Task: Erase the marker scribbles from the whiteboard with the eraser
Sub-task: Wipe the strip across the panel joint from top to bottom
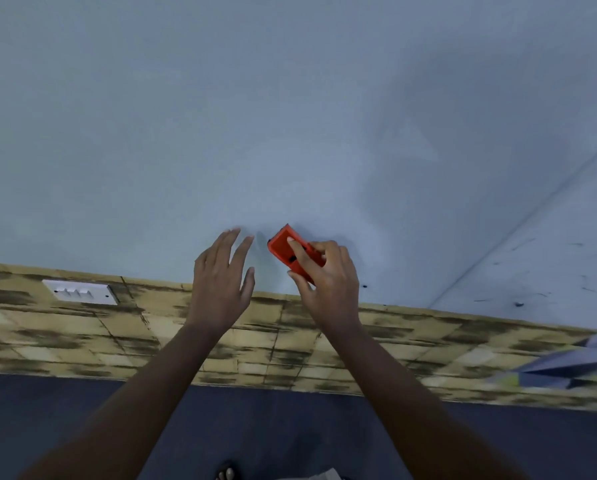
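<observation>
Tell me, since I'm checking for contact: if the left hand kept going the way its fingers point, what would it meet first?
Probably the pale wall surface just ahead of the left hand; its fingertips look close to it, though depth is unclear.

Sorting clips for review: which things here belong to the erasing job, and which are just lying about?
In the job:
- red rectangular plastic eraser, gripped by the right hand
- left hand, fingers spread, holding nothing
- pale grey-blue board surface

Lying about:
- white wall switch plate
- mottled tan tiled band
- dark blue floor
</observation>
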The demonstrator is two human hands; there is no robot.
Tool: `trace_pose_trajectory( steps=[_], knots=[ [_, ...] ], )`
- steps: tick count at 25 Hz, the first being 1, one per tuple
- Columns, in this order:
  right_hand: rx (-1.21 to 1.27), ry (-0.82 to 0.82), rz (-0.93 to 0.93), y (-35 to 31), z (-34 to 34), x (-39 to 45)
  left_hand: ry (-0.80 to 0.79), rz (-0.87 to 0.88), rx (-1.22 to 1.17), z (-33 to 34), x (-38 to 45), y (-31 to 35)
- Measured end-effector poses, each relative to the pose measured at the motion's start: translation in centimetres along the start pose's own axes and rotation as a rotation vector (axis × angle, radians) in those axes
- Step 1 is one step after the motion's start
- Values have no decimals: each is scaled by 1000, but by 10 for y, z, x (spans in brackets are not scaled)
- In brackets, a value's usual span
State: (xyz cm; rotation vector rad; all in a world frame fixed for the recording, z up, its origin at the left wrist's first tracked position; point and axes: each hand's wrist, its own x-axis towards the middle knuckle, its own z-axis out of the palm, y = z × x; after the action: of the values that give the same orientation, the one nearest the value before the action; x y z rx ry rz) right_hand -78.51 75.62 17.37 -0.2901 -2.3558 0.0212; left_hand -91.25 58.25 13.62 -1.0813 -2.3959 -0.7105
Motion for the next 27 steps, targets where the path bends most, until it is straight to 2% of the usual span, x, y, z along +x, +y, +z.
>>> trace_pose_trajectory(
  steps=[6,15,18,23,27],
  knots=[
    [15,218,88,71,-94,10,145,192,86,-25,47,96],
    [-142,443,69,207,-319,25,346,381,151,-92,138,360],
    [-163,483,84,242,-383,36,403,406,151,-117,164,425],
    [-154,567,113,276,-466,86,545,495,166,-162,231,489],
    [-193,637,28,305,-503,131,720,584,211,-200,300,493]
  ],
)
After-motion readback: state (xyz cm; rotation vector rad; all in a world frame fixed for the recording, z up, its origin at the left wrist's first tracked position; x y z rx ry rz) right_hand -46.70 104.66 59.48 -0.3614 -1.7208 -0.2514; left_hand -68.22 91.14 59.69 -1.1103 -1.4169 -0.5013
